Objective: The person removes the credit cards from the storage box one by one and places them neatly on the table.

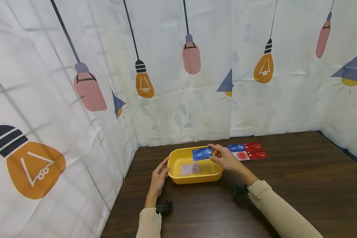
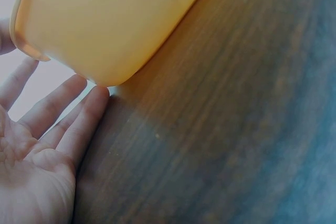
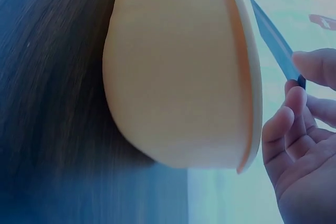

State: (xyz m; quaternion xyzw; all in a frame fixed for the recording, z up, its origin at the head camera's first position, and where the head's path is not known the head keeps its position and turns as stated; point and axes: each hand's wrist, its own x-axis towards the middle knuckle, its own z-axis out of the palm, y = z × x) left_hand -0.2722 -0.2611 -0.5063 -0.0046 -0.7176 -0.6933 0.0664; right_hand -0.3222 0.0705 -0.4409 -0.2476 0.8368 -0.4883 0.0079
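Note:
A yellow plastic basin point(image 1: 196, 179) stands on the dark table, with a pale pink patterned card point(image 1: 190, 169) lying in it. My right hand point(image 1: 226, 159) pinches a blue VIP card point(image 1: 202, 154) by its right end, above the far right part of the basin. Seen edge-on in the right wrist view, the blue card point(image 3: 274, 43) is between thumb and fingers, beyond the rim. At the basin's left end, my left hand point(image 1: 158, 178) steadies it. Its fairly straight fingers point(image 2: 89, 111) touch the outer end wall in the left wrist view.
To the right of the basin lie several cards: a blue card point(image 1: 236, 147), a white card with a red circle point(image 1: 241, 155) and two red VIP cards point(image 1: 257, 150). A curtain with printed lamps point(image 1: 178, 109) hangs behind and beside the wooden table point(image 1: 300, 185).

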